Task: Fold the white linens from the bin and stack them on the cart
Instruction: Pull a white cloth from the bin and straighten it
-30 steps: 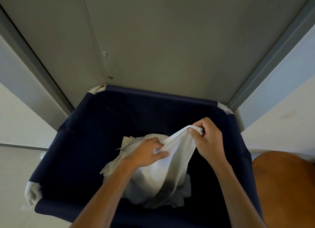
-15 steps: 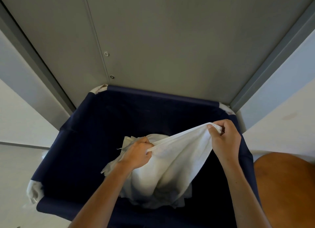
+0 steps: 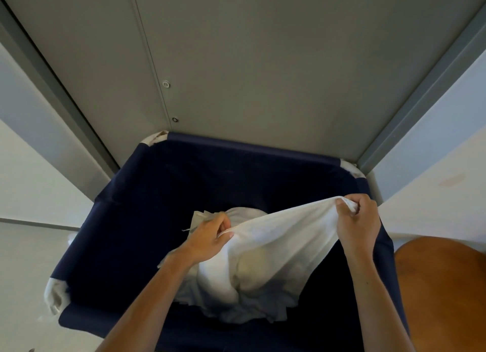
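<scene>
A navy fabric bin (image 3: 126, 220) stands on the pale floor (image 3: 23, 272). A heap of white linens (image 3: 263, 286) lies in its bottom, beneath and between the fingers (image 3: 224, 224).

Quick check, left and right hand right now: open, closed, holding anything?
Left hand: closed, gripping the edge of the white fabric linen over the navy cloth bin.
Right hand: closed, pinching the same linen's raised corner.

2 forearms, bare to the view's lower edge, end in the bare left hand (image 3: 210, 237) and bare right hand (image 3: 359, 226).
</scene>
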The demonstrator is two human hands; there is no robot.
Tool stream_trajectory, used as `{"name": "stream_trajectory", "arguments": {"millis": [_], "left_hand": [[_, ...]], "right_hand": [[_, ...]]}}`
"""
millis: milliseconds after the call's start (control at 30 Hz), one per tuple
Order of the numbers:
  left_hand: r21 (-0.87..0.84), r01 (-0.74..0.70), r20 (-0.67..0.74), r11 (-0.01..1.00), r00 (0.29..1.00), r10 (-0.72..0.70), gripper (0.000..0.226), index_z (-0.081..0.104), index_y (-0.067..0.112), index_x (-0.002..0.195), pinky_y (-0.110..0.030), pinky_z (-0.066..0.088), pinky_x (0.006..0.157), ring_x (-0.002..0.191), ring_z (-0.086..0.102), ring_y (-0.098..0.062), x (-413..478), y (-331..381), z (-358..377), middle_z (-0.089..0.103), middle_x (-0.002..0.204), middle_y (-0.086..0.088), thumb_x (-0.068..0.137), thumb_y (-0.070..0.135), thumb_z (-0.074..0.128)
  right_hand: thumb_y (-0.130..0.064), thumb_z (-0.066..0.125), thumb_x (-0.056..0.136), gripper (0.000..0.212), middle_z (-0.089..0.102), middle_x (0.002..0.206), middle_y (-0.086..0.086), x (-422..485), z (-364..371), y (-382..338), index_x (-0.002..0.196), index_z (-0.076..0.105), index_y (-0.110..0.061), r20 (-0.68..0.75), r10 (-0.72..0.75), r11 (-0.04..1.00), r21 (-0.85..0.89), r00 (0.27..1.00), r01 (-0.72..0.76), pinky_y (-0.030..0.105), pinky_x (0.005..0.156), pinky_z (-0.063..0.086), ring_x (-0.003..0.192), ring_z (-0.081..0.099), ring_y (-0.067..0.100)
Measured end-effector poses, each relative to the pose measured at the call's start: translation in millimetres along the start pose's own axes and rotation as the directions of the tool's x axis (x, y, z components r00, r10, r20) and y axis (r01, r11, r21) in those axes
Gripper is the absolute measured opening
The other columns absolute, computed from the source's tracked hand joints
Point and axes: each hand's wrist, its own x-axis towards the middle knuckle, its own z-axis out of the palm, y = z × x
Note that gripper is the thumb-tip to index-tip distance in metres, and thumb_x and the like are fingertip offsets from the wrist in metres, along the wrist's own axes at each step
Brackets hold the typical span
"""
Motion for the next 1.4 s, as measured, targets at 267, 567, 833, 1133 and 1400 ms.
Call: {"name": "stream_trajectory", "arguments": {"millis": [267,567,833,1133,1400], "left_hand": [[0.008,0.021,-0.124,1.000,0.992,-0.020,0.012,0.044,0.018,0.093,-0.019,0.049,0.066,0.068,0.051,-0.008,1.1,-0.1,0.5,0.054,0.080,0.006,0.097,0.018,0.055],[0.066,0.003,-0.120,0.998,0.993,0.005,0.006,0.057,0.016,0.097,-0.014,0.044,0.062,0.066,0.051,-0.006,-0.8,-6.3,5.6,0.054,0.079,0.011,0.099,0.018,0.051],[0.017,-0.088,-0.159,0.996,0.983,0.090,0.019,0.068,0.009,0.095,-0.034,0.052,0.078,0.079,0.061,-0.013,8.4,24.3,14.5,0.068,0.089,0.000,0.096,0.013,0.050],[-0.216,-0.155,-0.082,0.964,0.987,0.141,0.008,0.058,0.018,0.097,-0.013,0.045,0.068,0.073,0.057,-0.001,12.2,54.3,7.9,0.059,0.081,0.013,0.091,0.017,0.063],[0.132,-0.084,0.197,0.988,0.979,0.057,0.012,0.047,0.026,0.097,-0.027,0.040,0.076,0.086,0.048,-0.011,4.9,17.7,15.1,0.048,0.086,0.011,0.093,0.030,0.057]], "right_hand": [[-0.008,0.056,0.091,0.004,0.057,0.085,-0.003,-2.1,-1.4,-0.5,0.093,0.055,-0.011,0.104,0.004,1.000,0.004,0.995,-0.005,0.014,0.062,0.034,0.074,0.050,0.004],[-0.007,0.058,0.090,0.004,0.058,0.081,-0.008,-4.5,0.7,-7.8,0.093,0.059,-0.009,0.106,-0.014,0.998,0.056,0.994,0.008,0.007,0.058,0.036,0.073,0.052,0.003],[-0.008,0.066,0.083,0.025,0.065,0.103,-0.016,-25.8,22.0,-19.3,0.079,0.058,-0.031,0.596,-0.230,0.971,0.092,0.769,0.219,0.010,0.069,0.045,0.089,0.059,-0.005],[-0.014,0.062,0.089,0.010,0.055,0.084,-0.013,-41.4,55.5,-29.6,0.085,0.056,-0.021,0.869,-0.150,0.906,-0.070,0.471,0.418,0.014,0.065,0.041,0.077,0.054,0.002],[-0.014,0.063,0.088,0.008,0.060,0.080,-0.007,-39.0,44.2,-22.5,0.082,0.057,-0.015,0.722,-0.137,0.938,-0.125,0.678,0.323,0.012,0.058,0.044,0.071,0.057,0.006]]}}
